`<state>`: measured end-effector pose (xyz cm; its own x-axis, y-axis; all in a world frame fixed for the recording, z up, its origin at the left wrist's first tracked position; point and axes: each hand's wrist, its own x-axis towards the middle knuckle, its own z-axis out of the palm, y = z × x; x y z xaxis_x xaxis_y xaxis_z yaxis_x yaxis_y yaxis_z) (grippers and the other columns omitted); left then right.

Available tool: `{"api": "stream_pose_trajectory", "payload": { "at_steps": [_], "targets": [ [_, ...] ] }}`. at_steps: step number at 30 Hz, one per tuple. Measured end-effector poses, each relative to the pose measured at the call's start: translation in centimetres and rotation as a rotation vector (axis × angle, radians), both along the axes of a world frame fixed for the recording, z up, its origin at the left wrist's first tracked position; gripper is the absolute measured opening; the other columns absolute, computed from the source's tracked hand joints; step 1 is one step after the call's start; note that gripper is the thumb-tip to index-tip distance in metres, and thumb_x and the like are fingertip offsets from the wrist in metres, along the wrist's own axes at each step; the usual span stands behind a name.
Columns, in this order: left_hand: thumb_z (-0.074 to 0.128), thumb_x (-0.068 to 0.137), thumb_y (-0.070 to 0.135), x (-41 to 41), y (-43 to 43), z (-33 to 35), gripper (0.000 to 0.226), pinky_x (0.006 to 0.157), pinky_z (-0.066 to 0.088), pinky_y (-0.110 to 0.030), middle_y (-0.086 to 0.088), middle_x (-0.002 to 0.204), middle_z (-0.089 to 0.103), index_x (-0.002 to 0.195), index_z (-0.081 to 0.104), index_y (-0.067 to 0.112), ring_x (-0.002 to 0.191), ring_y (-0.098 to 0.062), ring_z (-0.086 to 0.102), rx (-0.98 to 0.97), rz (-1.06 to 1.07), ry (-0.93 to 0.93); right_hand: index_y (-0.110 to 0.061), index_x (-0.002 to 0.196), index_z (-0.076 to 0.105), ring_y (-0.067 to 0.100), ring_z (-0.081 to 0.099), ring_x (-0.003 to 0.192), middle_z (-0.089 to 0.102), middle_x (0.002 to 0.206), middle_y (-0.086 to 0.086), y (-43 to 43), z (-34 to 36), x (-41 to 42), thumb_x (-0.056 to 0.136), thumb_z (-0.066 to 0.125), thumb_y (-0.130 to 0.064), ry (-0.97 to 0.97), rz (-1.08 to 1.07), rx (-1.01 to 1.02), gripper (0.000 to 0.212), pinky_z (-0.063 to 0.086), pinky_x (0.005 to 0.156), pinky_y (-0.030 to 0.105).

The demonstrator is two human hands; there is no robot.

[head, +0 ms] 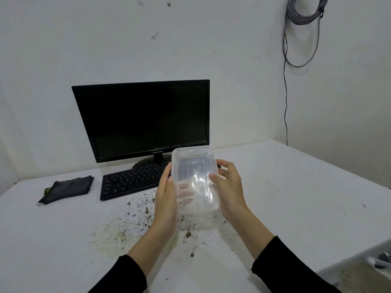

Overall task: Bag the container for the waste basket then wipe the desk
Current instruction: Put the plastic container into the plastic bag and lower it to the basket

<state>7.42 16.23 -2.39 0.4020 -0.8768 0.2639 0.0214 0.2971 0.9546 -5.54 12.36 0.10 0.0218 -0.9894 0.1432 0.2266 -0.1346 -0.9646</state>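
A clear plastic container [194, 178] is held above the white table [296, 187], in front of the keyboard [129, 182] and the dark monitor [143, 121], tilted with its open side toward the wearer. The left hand [166, 195] lies flat along its left wall, the fingers pressed together and partly visible through the plastic; the right hand [228, 187] grips the right wall, its fingers [224, 166] curled over the far rim and the thumb pressed on the inside. Both hands are closed on it. The step in hand appears to be carrying the container off for bagging. It should be kept level or mouth-up so that any residue does not fall onto the keys, and held firmly at the walls, since thin plastic of this kind is likely to flex. The brown and yellowish spill [148, 220] directly below remains unwiped; sleeves should stay clear of it. A dark folded cloth [67, 189] lies well to the left, near the keyboard, and would serve for the wipe. No bag and no waste basket are in view; their position cannot be stated. The objects at the lower right corner are cut off and unidentifiable. Whether the container holds residue cannot be told through the glare. A coiled cable [304, 15] hangs on the wall, its top cut off.
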Motion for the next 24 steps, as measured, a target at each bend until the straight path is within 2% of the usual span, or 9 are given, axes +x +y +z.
{"api": "stream_pose_trajectory", "payload": {
  "at_steps": [4,7,8,11,14,16,19,22,24],
  "targets": [
    [0.03,0.103,0.034,0.0,0.0,0.0,0.038,0.073,0.059,-0.035,-0.007,0.107,0.069,0.138,0.039,0.046,0.089,-0.026,0.07,0.022,0.032,-0.027,-0.028,0.118,0.056,0.033,0.067,0.094,0.065,0.103,0.009,0.0,-0.2,-0.1,0.086,0.058,0.0,-0.012,0.017,0.02,0.042,0.058,0.083,0.048],
    [0.031,0.103,0.034,-0.1,0.0,-0.2,0.036,0.086,0.057,-0.041,-0.006,0.124,0.062,0.131,0.043,0.053,0.108,-0.026,0.064,0.02,0.045,-0.04,-0.027,0.115,0.057,0.033,0.066,0.092,0.066,0.099,0.012,0.0,-0.2,-0.2,0.085,0.054,0.006,-0.049,0.024,0.046,0.045,0.057,0.081,0.043],
    [0.031,0.103,0.034,-0.1,0.1,-0.1,0.037,0.086,0.057,-0.042,-0.006,0.123,0.062,0.131,0.044,0.052,0.107,-0.026,0.064,0.028,0.048,-0.041,-0.027,0.115,0.056,0.032,0.065,0.091,0.066,0.102,0.013,0.1,-0.1,-0.2,0.084,0.052,0.007,-0.055,0.031,0.051,0.047,0.056,0.077,0.039],
    [0.033,0.103,0.032,0.1,0.3,0.2,0.037,0.074,0.059,-0.038,-0.009,0.098,0.071,0.135,0.045,0.045,0.084,-0.026,0.07,0.055,0.057,-0.055,-0.031,0.118,0.052,0.029,0.063,0.093,0.061,0.117,0.011,-0.1,0.4,-0.5,0.084,0.052,0.004,-0.089,0.093,0.069,0.049,0.054,0.074,0.035],
    [0.038,0.101,0.03,0.8,0.5,0.8,0.034,0.074,0.059,-0.041,-0.011,0.09,0.073,0.13,0.053,0.041,0.072,-0.025,0.069,0.068,-0.062,-0.088,-0.04,0.125,0.045,0.03,0.07,0.091,0.058,0.119,0.002,-0.8,1.3,-1.3,0.092,0.06,-0.024,-0.069,0.143,0.102,0.039,0.056,0.075,0.038],
    [0.041,0.1,0.031,1.0,0.5,1.2,0.032,0.073,0.057,-0.041,-0.013,0.089,0.073,0.128,0.056,0.037,0.069,-0.024,0.068,0.094,-0.135,-0.104,-0.037,0.122,0.051,0.026,0.072,0.083,0.062,0.113,0.001,-1.2,1.9,-2.0,0.093,0.058,-0.037,-0.053,0.145,0.095,0.03,0.059,0.069,0.038],
    [0.048,0.094,0.04,0.9,0.4,1.7,0.033,0.073,0.057,-0.043,-0.012,0.088,0.074,0.123,0.059,0.029,0.066,-0.023,0.068,0.138,-0.136,-0.065,-0.019,0.108,0.067,0.016,0.07,0.066,0.071,0.09,0.003,-1.3,2.5,-2.3,0.095,0.054,-0.04,-0.002,0.122,0.063,0.027,0.053,0.052,0.026],
    [0.052,0.087,0.054,0.2,0.4,1.9,0.04,0.059,0.057,-0.034,-0.01,0.083,0.075,0.108,0.063,0.022,0.064,-0.024,0.07,0.266,-0.091,-0.077,-0.009,0.101,0.07,0.009,0.066,0.056,0.069,0.069,-0.002,-1.4,2.5,-1.8,0.096,0.055,-0.035,-0.023,0.034,0.015,0.03,0.054,0.052,0.027],
    [0.053,0.085,0.058,-0.2,0.4,1.8,0.049,0.054,0.056,-0.031,-0.01,0.069,0.072,0.095,0.068,0.013,0.057,-0.023,0.069,0.323,-0.054,-0.093,-0.006,0.097,0.069,0.01,0.063,0.054,0.067,0.065,-0.003,-1.4,2.3,-1.5,0.096,0.056,-0.032,-0.03,-0.033,-0.011,0.029,0.054,0.052,0.029]
  ]
}}
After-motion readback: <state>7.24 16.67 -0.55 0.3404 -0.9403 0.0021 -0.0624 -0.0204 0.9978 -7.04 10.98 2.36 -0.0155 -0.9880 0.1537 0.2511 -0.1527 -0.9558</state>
